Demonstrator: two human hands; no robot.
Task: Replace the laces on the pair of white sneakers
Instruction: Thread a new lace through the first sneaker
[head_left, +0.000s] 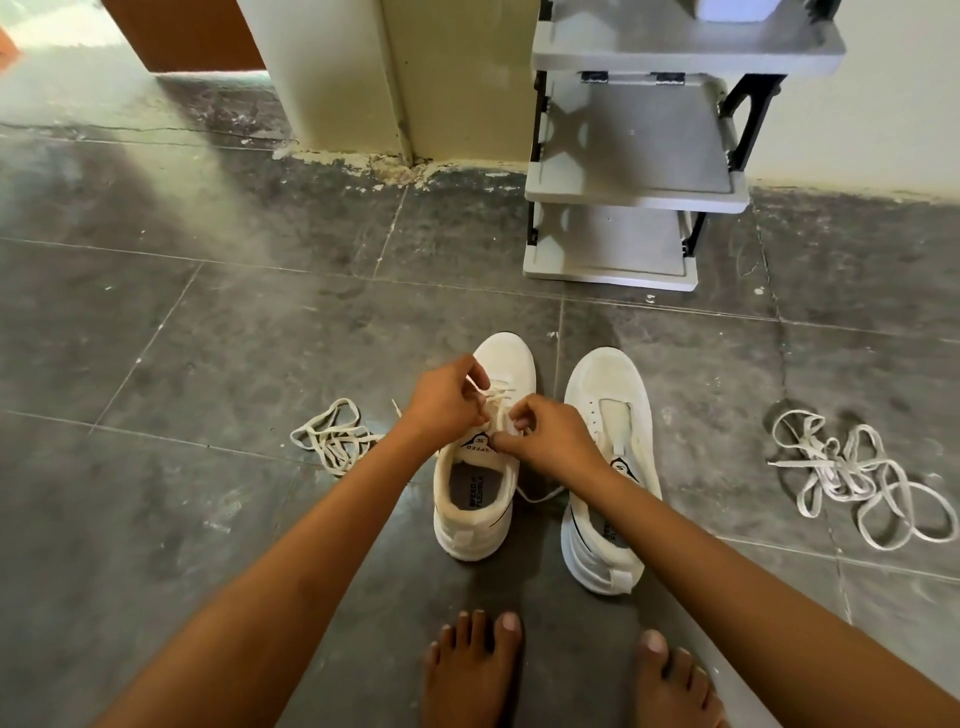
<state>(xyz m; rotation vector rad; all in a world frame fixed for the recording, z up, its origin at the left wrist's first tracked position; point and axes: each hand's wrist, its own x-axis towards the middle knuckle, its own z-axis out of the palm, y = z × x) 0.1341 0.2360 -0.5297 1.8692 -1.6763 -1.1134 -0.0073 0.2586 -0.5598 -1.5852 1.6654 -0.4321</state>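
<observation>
Two white sneakers stand side by side on the dark tiled floor. The left sneaker (480, 488) carries a cream lace (496, 391) threaded across its front eyelets. My left hand (447, 402) pinches one strand of that lace above the tongue. My right hand (550, 434) pinches the other strand at the right eyelet row, and its loose end trails between the shoes. The right sneaker (610, 415) has bare eyelets and no lace. One loose lace (332, 436) lies bunched on the floor to the left. A tangle of laces (857, 475) lies to the right.
A grey plastic shoe rack (634, 192) with bare shelves stands against the wall behind the sneakers. My bare feet (472, 670) are on the floor just before the shoes. A wall corner and an orange door are at the back left.
</observation>
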